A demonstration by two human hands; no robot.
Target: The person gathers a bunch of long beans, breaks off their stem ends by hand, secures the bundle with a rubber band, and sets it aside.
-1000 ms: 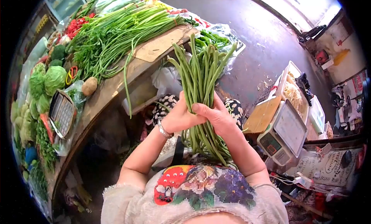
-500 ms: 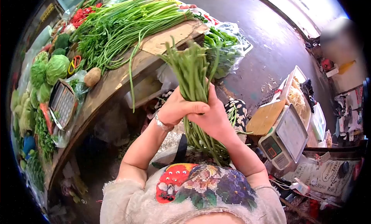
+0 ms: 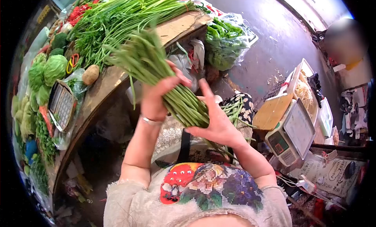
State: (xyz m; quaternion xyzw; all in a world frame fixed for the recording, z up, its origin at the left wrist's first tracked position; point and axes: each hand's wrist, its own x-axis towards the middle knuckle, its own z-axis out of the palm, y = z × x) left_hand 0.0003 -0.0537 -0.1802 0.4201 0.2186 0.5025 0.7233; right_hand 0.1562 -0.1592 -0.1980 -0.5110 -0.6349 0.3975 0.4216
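A bundle of long green beans (image 3: 182,103) slants from upper left to lower right in front of my body, its upper end blurred by motion. My left hand (image 3: 160,94) is wrapped round the middle of the bundle, with a silver bracelet at the wrist. Near the lower end, my right hand (image 3: 215,123) has its fingers apart, thumb below and fingers above, beside the beans. More loose beans (image 3: 235,111) lie on my lap over the flowered cloth.
On the left, a curved wooden table (image 3: 103,84) bears leafy greens (image 3: 113,27), a cabbage (image 3: 55,69), a potato (image 3: 90,75) and a calculator (image 3: 62,105). Bagged green peppers (image 3: 225,39) are beyond. At right stand a scale (image 3: 288,137) and a wooden board (image 3: 272,112). A blurred person is at upper right.
The bundle has tipped from nearly upright to leaning left over the table's edge. My hands, earlier together round it, have moved apart, and my right hand has opened.
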